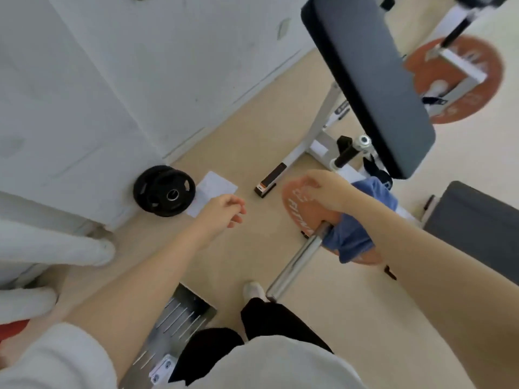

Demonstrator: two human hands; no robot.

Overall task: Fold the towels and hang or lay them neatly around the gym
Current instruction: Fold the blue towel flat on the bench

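Looking down from head height, a person's two bare arms reach over a beige gym floor [252, 141]. A soft blue cloth towel [351, 237] lies draped over a round orange weight plate [297, 200] loaded on a shiny steel barbell [295, 265], beneath the near end of a padded dark grey bench [365, 80]. The right hand [323, 192] rests over the plate's upper edge with fingers curled; whether it pinches any cloth I cannot tell. The left hand [224, 210] hovers apart over the floor, fingers loosely bent, holding nothing. A black rubber weight plate [164, 190] leans at the white wall's foot, beside a white sheet of paper [213, 192]. The towel looks bunched, not neatly folded — perched on the plate's curved rim, it could probably slide off onto the floor if tugged one-handed.
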